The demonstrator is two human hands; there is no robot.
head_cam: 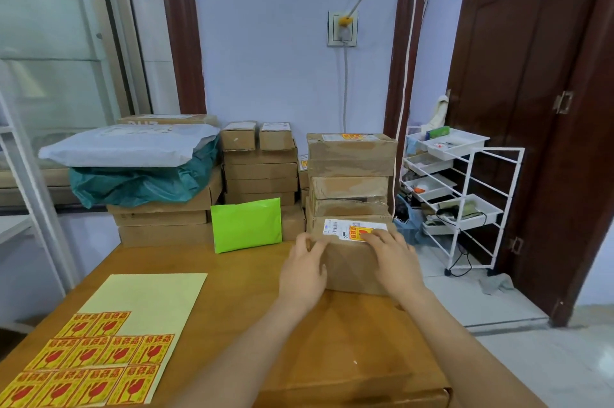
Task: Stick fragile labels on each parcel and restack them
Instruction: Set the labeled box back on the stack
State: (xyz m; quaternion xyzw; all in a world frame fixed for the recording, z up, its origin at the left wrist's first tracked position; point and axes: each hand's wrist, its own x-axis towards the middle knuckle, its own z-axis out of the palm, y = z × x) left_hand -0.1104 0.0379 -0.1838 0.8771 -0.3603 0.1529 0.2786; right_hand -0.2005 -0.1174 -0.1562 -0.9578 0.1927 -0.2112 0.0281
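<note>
A brown cardboard parcel (352, 266) stands on the wooden table (239, 278) in front of a taller stack of taped boxes (349, 171). On its top are a white shipping label and a yellow-and-red fragile label (357, 231). My right hand (392, 254) lies on the top right of the parcel, its fingers pressing on the fragile label. My left hand (304, 269) holds the parcel's left side, with fingers curled round its upper edge. A sheet of fragile labels (99, 357) lies at the near left of the table.
A bright green mailer (247, 225) leans against stacked boxes (260, 175) at the back. Grey and teal poly bags (133, 161) top more boxes at the left. A white wire rack with trays (461, 195) stands right of the table. A large box (352, 374) lies under my arms.
</note>
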